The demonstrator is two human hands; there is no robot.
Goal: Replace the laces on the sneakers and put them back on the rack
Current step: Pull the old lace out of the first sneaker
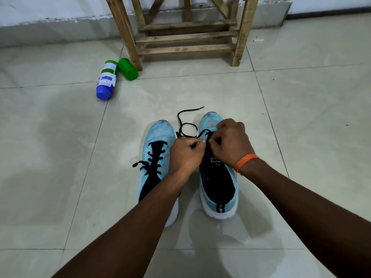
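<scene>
Both hands on the open sneaker [217, 183], right of centre, toe up-frame toward the rack [186, 37], heel toward the person. I'd say that's so the eyelets face up and sit within reach.

Left hand [185, 155]: fingers curled, thumb and forefinger pinching the black lace [188, 123]. Right hand [230, 141]: curled too, fingertips pinching at the eyelet row near the toe end. Which eyelet, I can't tell, the knuckles hide it.

Lace slack loops on the floor [200, 93] between the two toes — probably free length left to pull through. Tongue looks unlaced toward the heel, so I'd judge threading here is at an early stage.

Laced sneaker [158, 141], left of centre: threaded, ends loose, no bow visible.

Rack at top centre — both shoes well apart from it. Bottle [106, 81] and green cap [128, 69] lie upper left, off the work.
</scene>
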